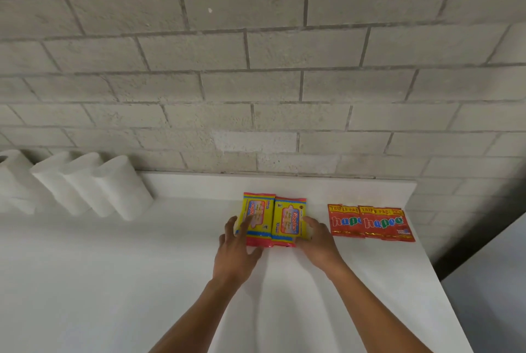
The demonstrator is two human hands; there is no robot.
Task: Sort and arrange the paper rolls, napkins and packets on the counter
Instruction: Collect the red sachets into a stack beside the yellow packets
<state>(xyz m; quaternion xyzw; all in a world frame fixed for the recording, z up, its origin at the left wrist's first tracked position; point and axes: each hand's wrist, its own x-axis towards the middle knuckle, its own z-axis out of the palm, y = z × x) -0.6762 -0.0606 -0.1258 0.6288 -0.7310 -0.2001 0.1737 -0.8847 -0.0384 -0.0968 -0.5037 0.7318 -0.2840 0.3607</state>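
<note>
White laminate counter (pixel 142 281) runs below a grey block wall (pixel 256 68); all items sit toward its far edge.

Item 1: two yellow wipe packets with red and blue ends, lying flat side by side and touching along their long edges, just above frame centre-bottom. The left yellow packet (pixel 260 217) sits slightly farther back than the right yellow packet (pixel 289 221).

Item 2: the left hand (pixel 234 250) rests at the 9 o'clock side of the pair, fingers spread and nearly straight, fingertips touching the left packet's outer edge and face. It is open-fingered, pressing rather than gripping.

Item 3: the right hand (pixel 318 241) sits at the 3 o'clock side of the pair, fingers laid against the right packet's outer edge, thumb toward the near end. The fingers look gently bent; whether they curl under the packet cannot be told.

Item 4: two red sachets (pixel 373 223) lie flat at 3 o'clock from the yellow pair, apart from it, overlapping one another, near the counter's right end.

Item 5: a row of white paper rolls (pixel 85 184) stands at 9 to 10 o'clock from the packets, well apart, against the wall. Three are plainly seen touching in line; a further roll (pixel 12 173) shows at the frame's left edge.

Both forearms enter from 6 o'clock.
</note>
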